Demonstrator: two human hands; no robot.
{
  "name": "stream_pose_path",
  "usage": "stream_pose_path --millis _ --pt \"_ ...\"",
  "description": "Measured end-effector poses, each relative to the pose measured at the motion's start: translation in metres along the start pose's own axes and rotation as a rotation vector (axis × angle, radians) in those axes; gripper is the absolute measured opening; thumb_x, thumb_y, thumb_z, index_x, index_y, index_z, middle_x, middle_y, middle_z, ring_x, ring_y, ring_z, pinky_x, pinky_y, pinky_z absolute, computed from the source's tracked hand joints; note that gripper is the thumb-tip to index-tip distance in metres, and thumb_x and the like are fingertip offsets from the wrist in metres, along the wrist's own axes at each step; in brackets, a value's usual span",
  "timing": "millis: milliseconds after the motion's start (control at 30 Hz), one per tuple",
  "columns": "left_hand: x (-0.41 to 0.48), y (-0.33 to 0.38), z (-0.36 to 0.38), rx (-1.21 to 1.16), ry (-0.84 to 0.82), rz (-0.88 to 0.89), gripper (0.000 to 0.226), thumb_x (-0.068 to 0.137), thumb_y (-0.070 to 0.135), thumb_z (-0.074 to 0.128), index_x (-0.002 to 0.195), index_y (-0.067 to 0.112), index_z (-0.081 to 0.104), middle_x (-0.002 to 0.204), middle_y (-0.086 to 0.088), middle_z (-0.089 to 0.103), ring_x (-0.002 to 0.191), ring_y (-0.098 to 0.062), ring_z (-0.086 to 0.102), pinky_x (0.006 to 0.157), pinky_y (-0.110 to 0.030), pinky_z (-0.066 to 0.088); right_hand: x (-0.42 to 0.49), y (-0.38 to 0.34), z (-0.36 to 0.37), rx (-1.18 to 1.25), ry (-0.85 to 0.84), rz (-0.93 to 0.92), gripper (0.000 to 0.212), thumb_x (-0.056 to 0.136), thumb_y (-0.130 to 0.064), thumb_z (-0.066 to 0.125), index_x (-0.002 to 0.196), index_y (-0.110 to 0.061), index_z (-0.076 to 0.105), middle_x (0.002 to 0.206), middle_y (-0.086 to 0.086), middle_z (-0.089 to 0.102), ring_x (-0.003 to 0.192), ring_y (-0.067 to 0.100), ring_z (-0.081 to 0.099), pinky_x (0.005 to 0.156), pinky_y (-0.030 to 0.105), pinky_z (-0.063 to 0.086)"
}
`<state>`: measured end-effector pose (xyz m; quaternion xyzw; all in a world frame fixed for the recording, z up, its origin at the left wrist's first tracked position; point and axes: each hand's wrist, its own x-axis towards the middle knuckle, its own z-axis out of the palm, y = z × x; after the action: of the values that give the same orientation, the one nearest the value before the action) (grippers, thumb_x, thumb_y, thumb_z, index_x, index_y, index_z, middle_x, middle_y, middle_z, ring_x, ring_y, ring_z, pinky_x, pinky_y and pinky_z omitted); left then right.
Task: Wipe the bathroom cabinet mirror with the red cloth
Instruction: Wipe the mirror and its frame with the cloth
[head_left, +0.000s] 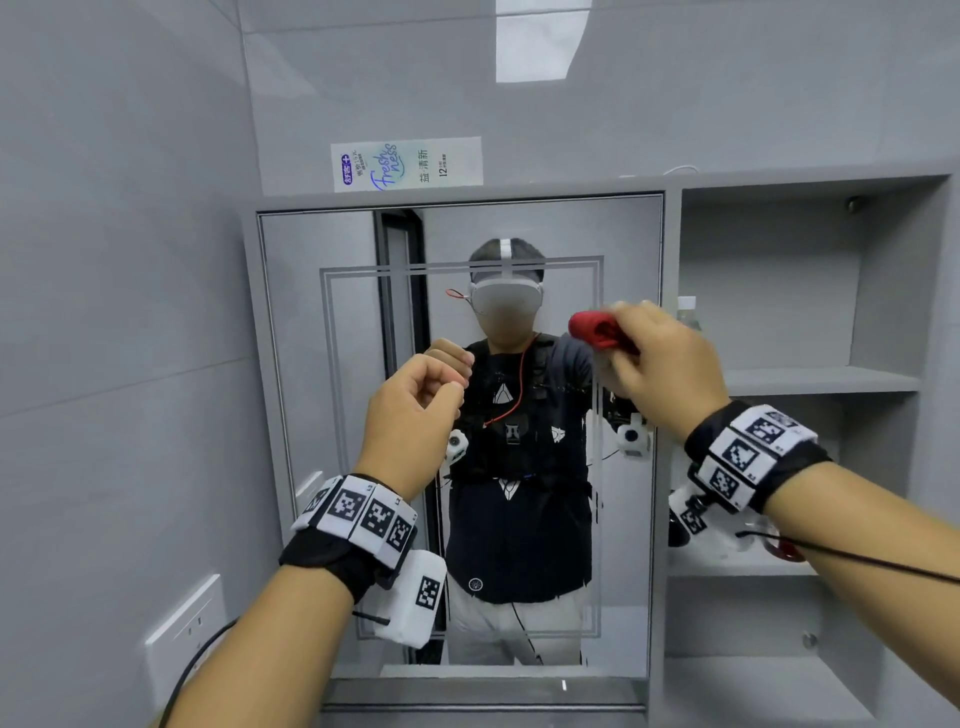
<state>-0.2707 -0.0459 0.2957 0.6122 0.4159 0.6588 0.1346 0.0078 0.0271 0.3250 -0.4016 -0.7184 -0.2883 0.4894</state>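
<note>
The right hand (670, 364) grips the bunched red cloth (597, 330) at the upper right edge of the mirror (311, 364) — wiping seems barely begun, most glass probably left. The left hand (415, 410), curled on nothing, hangs before its middle.

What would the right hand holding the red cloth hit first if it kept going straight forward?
Probably the mirror, near its right edge; the red cloth in the right hand would touch first. Depth is unclear.

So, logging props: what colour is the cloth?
The cloth is red, gripped by the right hand; best in the head view.
</note>
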Motion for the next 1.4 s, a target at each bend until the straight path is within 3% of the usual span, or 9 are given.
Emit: stream_pose_path --millis 100,300,467,633,867,1033,1133,1233,1400 --pt "-0.001 0.003 0.001 -0.011 0.003 0.004 0.021 0.093 0.004 0.063 0.079 0.019 0.067 0.077 -0.002 0.068 0.070 -0.007 0.063 0.063 -0.011 0.049 -0.026 -0.005 0.003 -0.043 -0.175 -0.139 0.044 0.094 -0.019 0.070 0.137 -0.023 0.062 0.115 -0.003 0.069 0.082 0.026 0.068 0.062 0.031 0.053" --pt "-0.002 0.009 0.004 0.001 0.002 0.012 0.020 0.093 0.005 0.063 0.080 0.020 0.067 0.079 -0.002 0.069 0.070 -0.005 0.063 0.062 -0.010 0.050 0.000 0.003 -0.002 -0.003 0.025 0.042 0.034 0.094 -0.016 0.065 0.127 -0.023 0.060 0.101 -0.008 0.061 0.074 0.012 0.048 0.057 0.018 0.028" --pt "-0.005 0.008 0.003 0.013 -0.003 0.014 0.021 0.094 0.004 0.063 0.081 0.020 0.067 0.080 -0.003 0.069 0.070 -0.003 0.062 0.062 -0.010 0.049 -0.037 -0.003 0.005 -0.004 -0.161 -0.078 0.043 0.093 -0.016 0.069 0.135 -0.021 0.062 0.118 -0.005 0.066 0.080 0.029 0.068 0.061 0.035 0.056" --pt "-0.005 0.010 0.005 -0.004 -0.016 -0.006 0.019 0.093 0.002 0.062 0.082 0.016 0.067 0.076 -0.002 0.065 0.066 0.000 0.059 0.060 -0.008 0.048 -0.018 0.007 0.004 -0.019 -0.032 0.046 0.041 0.092 -0.017 0.063 0.132 -0.025 0.060 0.113 -0.003 0.062 0.078 0.023 0.061 0.057 0.023 0.033" --pt "-0.008 0.003 0.009 -0.008 -0.028 -0.019 0.020 0.093 0.000 0.062 0.081 0.016 0.067 0.075 -0.004 0.065 0.063 -0.002 0.060 0.060 -0.010 0.048 -0.042 0.008 0.003 -0.055 -0.144 -0.075 0.041 0.092 -0.018 0.063 0.134 -0.019 0.063 0.124 0.002 0.065 0.083 0.034 0.069 0.061 0.028 0.041" --pt "-0.007 0.000 0.014 0.000 -0.046 -0.018 0.020 0.093 0.002 0.062 0.084 0.020 0.066 0.084 -0.018 0.069 0.067 -0.011 0.064 0.062 -0.016 0.052 -0.008 0.020 -0.011 -0.035 0.038 0.147 0.041 0.094 -0.015 0.061 0.134 -0.024 0.058 0.113 0.006 0.063 0.088 0.036 0.065 0.067 0.036 0.047" --pt "-0.008 -0.003 0.017 -0.007 -0.066 -0.020 0.017 0.094 0.004 0.061 0.089 0.020 0.065 0.090 -0.019 0.071 0.067 -0.014 0.065 0.063 -0.018 0.054 -0.032 0.014 -0.005 -0.026 -0.026 0.102 0.048 0.092 -0.012 0.063 0.139 -0.021 0.059 0.112 0.004 0.063 0.087 0.030 0.063 0.067 0.029 0.037" --pt "-0.007 -0.004 0.021 -0.016 -0.077 -0.016 0.018 0.094 0.003 0.060 0.089 0.020 0.064 0.092 -0.020 0.071 0.068 -0.015 0.065 0.064 -0.019 0.055 -0.050 0.017 -0.005 -0.006 -0.119 0.061 0.046 0.093 -0.013 0.066 0.138 -0.022 0.060 0.110 0.002 0.063 0.084 0.029 0.064 0.063 0.031 0.042" --pt "-0.009 -0.002 0.033 -0.025 -0.108 -0.004 0.018 0.094 0.004 0.059 0.089 0.021 0.065 0.095 -0.020 0.073 0.067 -0.015 0.065 0.063 -0.017 0.054 -0.019 0.033 -0.013 0.007 0.040 0.177 0.038 0.095 -0.015 0.060 0.131 -0.025 0.057 0.116 0.004 0.062 0.085 0.034 0.064 0.067 0.033 0.043"
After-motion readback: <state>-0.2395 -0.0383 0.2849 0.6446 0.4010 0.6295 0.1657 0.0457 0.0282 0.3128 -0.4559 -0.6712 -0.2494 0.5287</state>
